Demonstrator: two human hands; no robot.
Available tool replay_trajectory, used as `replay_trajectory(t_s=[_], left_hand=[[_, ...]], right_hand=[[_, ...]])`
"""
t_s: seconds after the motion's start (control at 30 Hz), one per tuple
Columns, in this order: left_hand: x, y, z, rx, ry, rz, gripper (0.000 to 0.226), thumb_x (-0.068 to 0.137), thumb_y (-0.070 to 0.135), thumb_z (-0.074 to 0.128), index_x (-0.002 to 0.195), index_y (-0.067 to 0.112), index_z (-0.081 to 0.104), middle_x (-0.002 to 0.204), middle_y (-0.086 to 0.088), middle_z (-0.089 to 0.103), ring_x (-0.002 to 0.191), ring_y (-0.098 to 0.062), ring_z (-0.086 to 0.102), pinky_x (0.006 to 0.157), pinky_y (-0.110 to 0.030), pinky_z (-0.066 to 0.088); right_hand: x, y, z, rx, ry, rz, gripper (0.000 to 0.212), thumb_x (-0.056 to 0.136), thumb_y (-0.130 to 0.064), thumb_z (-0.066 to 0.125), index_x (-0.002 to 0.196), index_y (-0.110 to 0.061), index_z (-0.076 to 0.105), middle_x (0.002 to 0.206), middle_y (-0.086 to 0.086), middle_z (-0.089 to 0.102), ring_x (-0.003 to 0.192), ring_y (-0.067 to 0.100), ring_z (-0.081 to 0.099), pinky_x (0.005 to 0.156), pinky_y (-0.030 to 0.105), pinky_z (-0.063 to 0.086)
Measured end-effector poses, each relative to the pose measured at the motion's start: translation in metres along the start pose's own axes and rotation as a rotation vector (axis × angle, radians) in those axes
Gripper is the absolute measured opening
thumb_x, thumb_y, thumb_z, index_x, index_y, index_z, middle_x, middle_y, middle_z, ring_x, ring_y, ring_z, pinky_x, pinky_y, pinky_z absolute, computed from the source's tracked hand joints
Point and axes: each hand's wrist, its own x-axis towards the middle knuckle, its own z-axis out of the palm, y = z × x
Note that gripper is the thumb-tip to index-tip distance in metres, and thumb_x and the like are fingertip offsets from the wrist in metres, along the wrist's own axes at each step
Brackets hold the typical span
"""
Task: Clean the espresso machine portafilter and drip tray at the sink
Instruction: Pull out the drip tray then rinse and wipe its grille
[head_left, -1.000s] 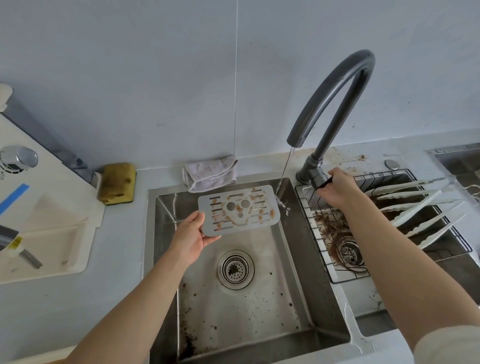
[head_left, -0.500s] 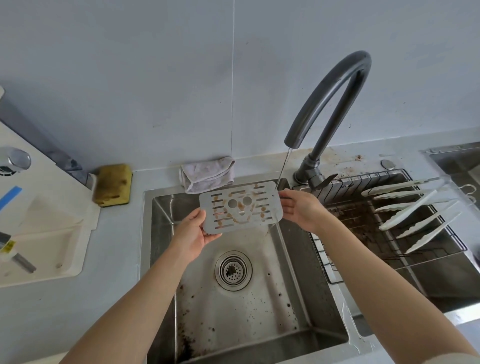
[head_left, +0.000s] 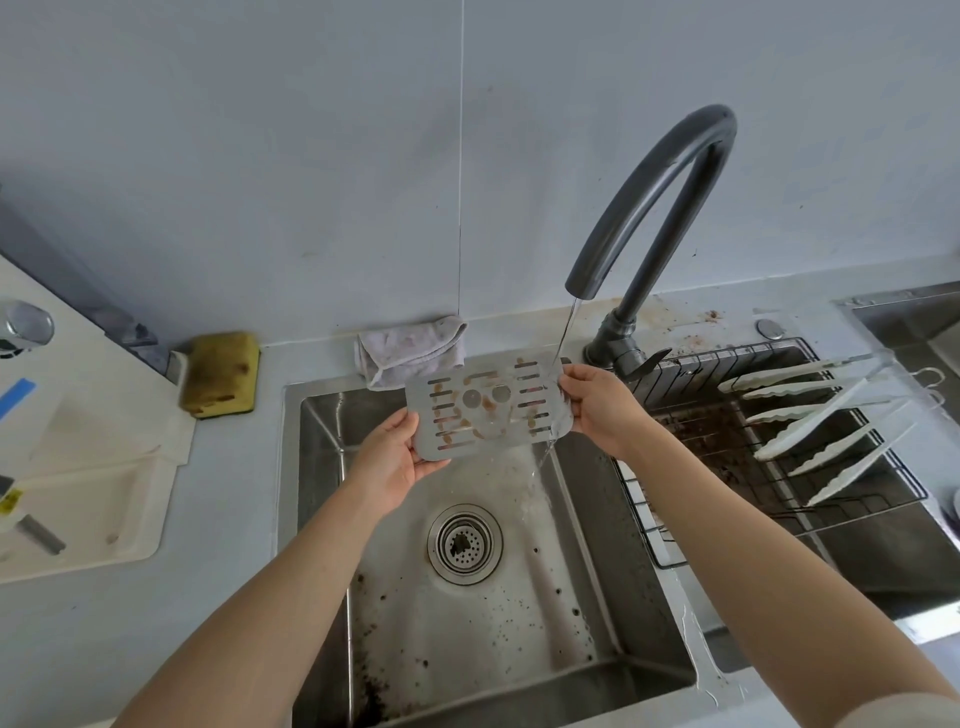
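Head view: both hands hold a grey slotted drip tray cover (head_left: 485, 413) over the back of the steel sink (head_left: 319, 483), tilted with its face toward the camera. The left hand (head_left: 395, 462) grips the lower left corner, thumb on the front. The right hand (head_left: 597, 405) pinches the right edge. A thin stream of water (head_left: 566, 332) falls from the dark curved tap (head_left: 670, 192) onto the cover's right side and runs off its lower right corner. Brown stains mark the cover's slots. Dark specks lie around the drain (head_left: 465, 543). A folded cloth (head_left: 410, 348) and a yellow sponge (head_left: 221, 374) sit on the table (head_left: 228, 499) behind the sink. White tongs (head_left: 831, 415) rest on a wire rack (head_left: 717, 358) to the right.
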Motion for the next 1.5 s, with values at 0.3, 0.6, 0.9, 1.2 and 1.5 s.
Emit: replay_trajectory(t_s=[0.3, 0.6, 0.9, 1.2, 1.5], left_hand=[[0.003, 0.020, 0.004, -0.009, -0.012, 0.059, 0.021, 0.098, 0.014, 0.037, 0.102, 0.017, 0.057, 0.098, -0.007, 0.066, 0.091, -0.022, 0.064, 0.071, -0.037, 0.050], [0.008, 0.029, 0.019, -0.018, -0.038, 0.071, 0.020, 0.098, 0.014, 0.037, 0.101, 0.016, 0.057, 0.102, -0.009, 0.066, 0.093, -0.023, 0.063, 0.070, -0.036, 0.051], [0.010, 0.023, 0.034, -0.018, -0.069, 0.043, 0.022, 0.099, 0.014, 0.036, 0.099, 0.016, 0.057, 0.096, -0.007, 0.066, 0.087, -0.021, 0.064, 0.067, -0.036, 0.051], [0.004, 0.003, 0.021, 0.037, -0.054, -0.027, 0.023, 0.099, 0.013, 0.034, 0.110, 0.009, 0.054, 0.097, -0.009, 0.064, 0.088, -0.022, 0.061, 0.071, -0.037, 0.049], [-0.005, -0.010, 0.009, 0.033, -0.034, -0.085, 0.023, 0.098, 0.011, 0.037, 0.110, 0.006, 0.055, 0.097, -0.011, 0.065, 0.088, -0.022, 0.063, 0.067, -0.035, 0.049]], right_hand=[[0.009, -0.010, 0.005, 0.022, 0.019, -0.085, 0.029, 0.099, -0.007, 0.033, 0.095, -0.011, 0.061, 0.086, 0.006, 0.067, 0.068, 0.017, 0.061, 0.070, 0.031, 0.050], [0.010, -0.025, -0.005, 0.052, 0.036, -0.156, 0.026, 0.098, -0.009, 0.037, 0.093, -0.014, 0.061, 0.078, 0.001, 0.069, 0.057, 0.009, 0.066, 0.054, 0.023, 0.055], [0.004, -0.027, -0.020, 0.066, 0.096, -0.151, 0.026, 0.098, -0.010, 0.037, 0.091, -0.015, 0.061, 0.080, 0.001, 0.068, 0.058, 0.008, 0.067, 0.050, 0.022, 0.054], [-0.011, -0.003, -0.016, 0.010, 0.088, -0.022, 0.029, 0.099, -0.007, 0.033, 0.089, -0.012, 0.059, 0.083, 0.008, 0.064, 0.070, 0.022, 0.057, 0.060, 0.029, 0.055], [-0.020, 0.011, -0.015, 0.000, 0.120, 0.094, 0.025, 0.098, -0.006, 0.033, 0.107, -0.002, 0.057, 0.086, 0.011, 0.063, 0.074, 0.025, 0.051, 0.072, 0.035, 0.053]])
